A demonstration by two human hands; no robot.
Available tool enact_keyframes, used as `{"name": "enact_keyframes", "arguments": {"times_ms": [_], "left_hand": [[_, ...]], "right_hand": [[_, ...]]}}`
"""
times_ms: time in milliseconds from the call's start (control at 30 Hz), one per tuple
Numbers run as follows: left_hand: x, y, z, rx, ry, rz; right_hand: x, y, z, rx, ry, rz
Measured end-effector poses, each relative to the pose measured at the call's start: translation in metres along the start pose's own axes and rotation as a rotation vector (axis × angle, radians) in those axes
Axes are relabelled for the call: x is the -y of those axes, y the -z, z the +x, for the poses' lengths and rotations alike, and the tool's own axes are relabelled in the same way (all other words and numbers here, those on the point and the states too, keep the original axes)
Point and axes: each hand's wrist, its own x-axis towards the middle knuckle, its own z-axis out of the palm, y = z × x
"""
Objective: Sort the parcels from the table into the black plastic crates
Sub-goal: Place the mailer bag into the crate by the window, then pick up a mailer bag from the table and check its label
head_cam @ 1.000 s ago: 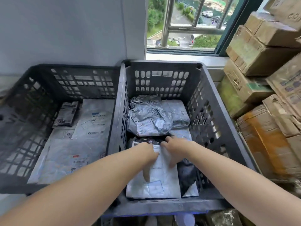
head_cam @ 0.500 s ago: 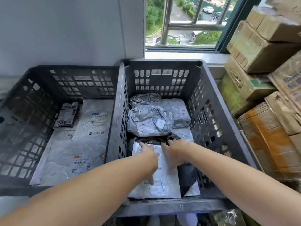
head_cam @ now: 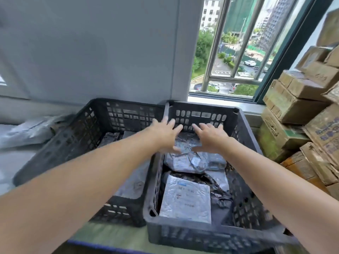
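In the right crate (head_cam: 201, 235): white parcel (head_cam: 185, 200) at 6 o'clock, grey parcels (head_cam: 194, 162) at 12; left crate (head_cam: 113, 114) abuts at 9. The left hand (head_cam: 165, 132) and right hand (head_cam: 211, 138), spread and empty, are above the grey parcels. Stacked cardboard boxes (head_cam: 293, 107) crowd 3 o'clock.

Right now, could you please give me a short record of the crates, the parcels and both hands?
Left hand: open, fingers spread, above the far end of the right crate
Right hand: open, fingers spread, beside the left hand
Under the hands: crumpled grey parcel; contact unclear
Near end of right crate: flat white parcel lying on a black bag
Left crate: holds pale parcels, mostly hidden by the left arm
Right of crates: stacked cardboard boxes
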Motion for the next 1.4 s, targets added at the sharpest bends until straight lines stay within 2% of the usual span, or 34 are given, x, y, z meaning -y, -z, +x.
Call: {"name": "enact_keyframes", "arguments": {"times_ms": [100, 233, 533, 767, 1067, 1400], "left_hand": [[0.056, 0.004, -0.03, -0.081, 0.148, -0.019], [0.14, -0.017, -0.096, -0.148, 0.305, -0.041], [0.315, -0.135, -0.279, -0.182, 0.594, -0.129], [0.391, -0.231, -0.382, -0.081, 0.741, -0.222], [0.456, -0.32, -0.411, 0.017, 0.814, -0.334], [0.571, -0.408, -0.356, 0.068, 0.841, -0.379]], "right_hand": [[0.033, 0.045, 0.013, -0.121, -0.04, 0.042], [0.113, 0.104, 0.031, -0.266, 0.012, 0.079], [0.369, 0.195, 0.049, -0.337, 0.233, 0.188], [0.526, 0.213, 0.062, -0.309, 0.352, 0.178], [0.636, 0.207, 0.129, -0.263, 0.407, 0.242], [0.749, 0.18, 0.287, -0.1, 0.446, 0.352]]}}
